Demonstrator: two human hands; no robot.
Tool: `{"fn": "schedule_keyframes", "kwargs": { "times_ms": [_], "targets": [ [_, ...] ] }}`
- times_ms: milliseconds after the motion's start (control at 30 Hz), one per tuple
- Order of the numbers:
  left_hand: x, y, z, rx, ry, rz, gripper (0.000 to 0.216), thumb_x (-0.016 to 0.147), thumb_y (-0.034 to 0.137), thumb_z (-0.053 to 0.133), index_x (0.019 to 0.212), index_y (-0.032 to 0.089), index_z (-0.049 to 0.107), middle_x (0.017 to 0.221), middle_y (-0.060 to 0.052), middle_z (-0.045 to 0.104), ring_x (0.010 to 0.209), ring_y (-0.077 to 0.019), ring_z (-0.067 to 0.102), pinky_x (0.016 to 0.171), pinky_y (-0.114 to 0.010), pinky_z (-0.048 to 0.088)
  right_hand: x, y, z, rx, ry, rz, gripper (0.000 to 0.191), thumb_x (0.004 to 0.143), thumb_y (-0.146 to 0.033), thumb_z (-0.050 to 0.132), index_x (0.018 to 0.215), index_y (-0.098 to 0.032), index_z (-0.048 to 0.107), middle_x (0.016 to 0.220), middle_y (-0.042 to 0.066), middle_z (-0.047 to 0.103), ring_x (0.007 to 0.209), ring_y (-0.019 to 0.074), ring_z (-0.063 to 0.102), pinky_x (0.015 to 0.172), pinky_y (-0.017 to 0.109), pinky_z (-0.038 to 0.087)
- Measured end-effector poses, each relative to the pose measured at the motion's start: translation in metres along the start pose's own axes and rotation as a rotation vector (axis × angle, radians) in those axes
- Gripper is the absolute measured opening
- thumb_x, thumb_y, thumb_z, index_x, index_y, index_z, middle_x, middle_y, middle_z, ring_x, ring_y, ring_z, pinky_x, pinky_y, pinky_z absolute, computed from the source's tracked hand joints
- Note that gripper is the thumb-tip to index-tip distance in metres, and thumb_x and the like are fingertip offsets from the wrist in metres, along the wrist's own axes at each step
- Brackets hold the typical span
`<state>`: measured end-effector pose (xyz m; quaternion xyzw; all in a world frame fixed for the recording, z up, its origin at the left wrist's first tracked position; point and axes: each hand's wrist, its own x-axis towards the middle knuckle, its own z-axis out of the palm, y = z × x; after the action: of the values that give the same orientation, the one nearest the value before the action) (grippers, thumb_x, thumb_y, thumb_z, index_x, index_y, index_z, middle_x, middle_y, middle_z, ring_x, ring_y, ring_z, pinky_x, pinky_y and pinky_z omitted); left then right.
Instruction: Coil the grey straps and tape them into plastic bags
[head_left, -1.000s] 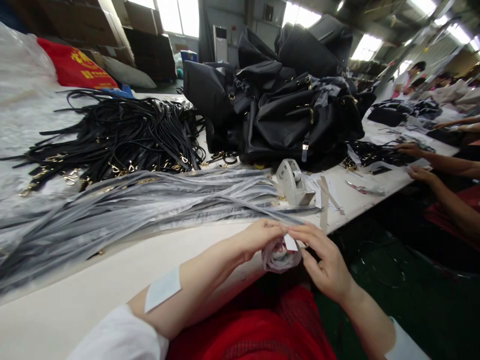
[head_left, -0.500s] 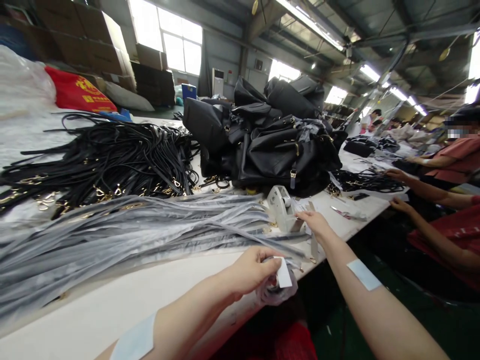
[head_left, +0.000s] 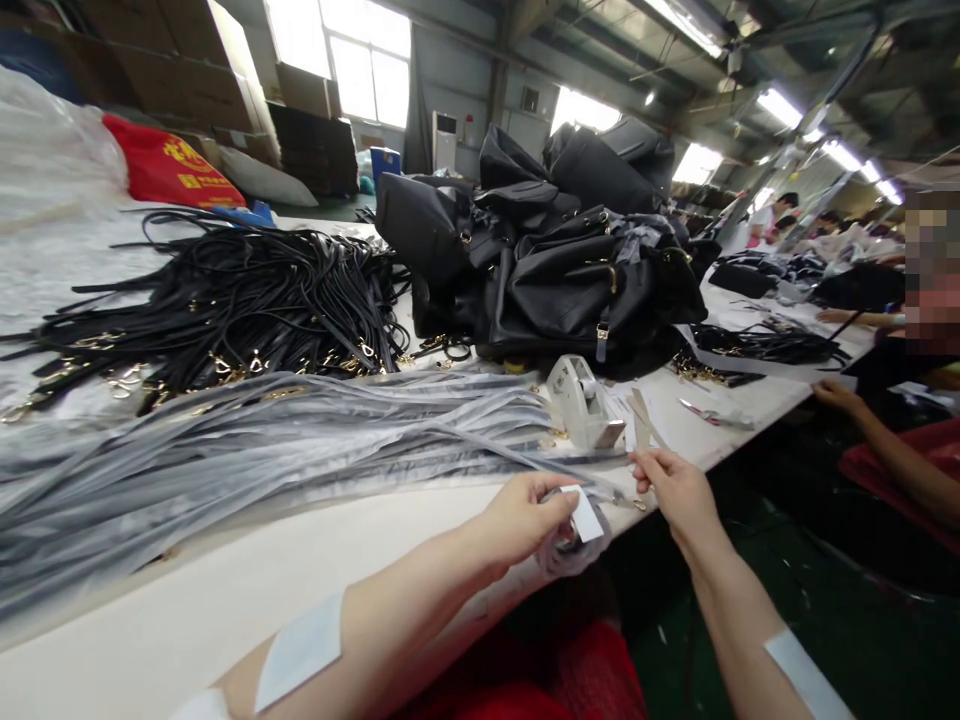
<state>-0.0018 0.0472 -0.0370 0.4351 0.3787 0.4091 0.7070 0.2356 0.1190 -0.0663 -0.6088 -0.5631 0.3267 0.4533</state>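
Observation:
My left hand (head_left: 521, 520) is closed on a coiled strap in clear plastic wrap (head_left: 571, 553), at the front edge of the table. A small white card (head_left: 586, 515) lies against the coil under my left thumb. My right hand (head_left: 675, 490) is to the right of it, thumb and fingertips pinched together; what is between them is too small to make out. Behind my hands stands a white tape dispenser (head_left: 583, 405). Grey plastic-wrapped straps (head_left: 300, 450) lie along the table to its left.
Black straps with gold clasps (head_left: 247, 300) are heaped at the back left. A large pile of black bags (head_left: 555, 270) stands behind the dispenser. Scissors (head_left: 705, 412) and paper strips (head_left: 641, 420) lie on the right. A co-worker's hand (head_left: 836, 396) rests at the table edge.
My right hand has drawn back from the tape dispenser toward me, its fingers pinched. My left hand still holds the coil and the white card. The view has shifted slightly.

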Motion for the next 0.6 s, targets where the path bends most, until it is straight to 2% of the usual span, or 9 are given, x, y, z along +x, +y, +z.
{"fn": "schedule_keyframes", "kwargs": {
  "times_ms": [100,167,267,467,600],
  "targets": [
    [0.001,-0.002,0.002,0.003,0.05,0.037,0.047,0.074,0.049,0.071,0.099,0.009,0.071,0.068,-0.001,0.059,0.058,-0.0092,0.048,0.06,-0.022,0.039,-0.037,-0.035,0.002,0.109,-0.119,-0.023,0.034,0.079,-0.051,0.07,0.084,-0.018,0.072,0.064,0.0,0.064,0.05,0.012,0.055,0.051,0.025,0.045],
    [0.001,-0.003,0.002,0.027,0.077,0.065,0.045,0.077,0.047,0.068,0.103,0.01,0.07,0.07,-0.001,0.061,0.06,-0.0098,0.049,0.061,-0.022,0.041,-0.063,-0.054,0.009,0.221,-0.245,-0.006,0.03,0.083,-0.047,0.07,0.083,-0.018,0.073,0.062,0.0,0.063,0.048,0.0111,0.054,0.049,0.023,0.044],
    [0.001,-0.006,0.003,0.102,0.127,0.13,0.042,0.082,0.042,0.064,0.11,0.011,0.069,0.078,-0.003,0.065,0.068,-0.012,0.056,0.068,-0.024,0.046,-0.09,-0.065,0.023,0.267,-0.352,0.034,0.031,0.084,-0.047,0.07,0.081,-0.017,0.074,0.059,0.0,0.063,0.043,0.0095,0.051,0.044,0.022,0.04],
    [-0.004,-0.006,0.003,0.251,0.166,0.296,0.042,0.09,0.038,0.054,0.124,0.013,0.063,0.083,-0.004,0.069,0.077,-0.0154,0.062,0.078,-0.028,0.051,-0.095,-0.055,0.045,0.267,-0.308,0.1,0.04,0.078,-0.055,0.072,0.068,-0.016,0.068,0.051,-0.001,0.06,0.037,0.0077,0.045,0.039,0.021,0.033],
    [-0.01,0.001,0.004,0.42,0.258,0.327,0.035,0.083,0.033,0.066,0.113,0.015,0.069,0.097,-0.005,0.072,0.09,-0.0183,0.064,0.089,-0.031,0.05,-0.094,-0.058,0.043,0.254,-0.41,0.097,0.04,0.081,-0.054,0.069,0.066,-0.016,0.066,0.055,0.0,0.063,0.04,0.0084,0.048,0.045,0.021,0.038]
  ]
}}
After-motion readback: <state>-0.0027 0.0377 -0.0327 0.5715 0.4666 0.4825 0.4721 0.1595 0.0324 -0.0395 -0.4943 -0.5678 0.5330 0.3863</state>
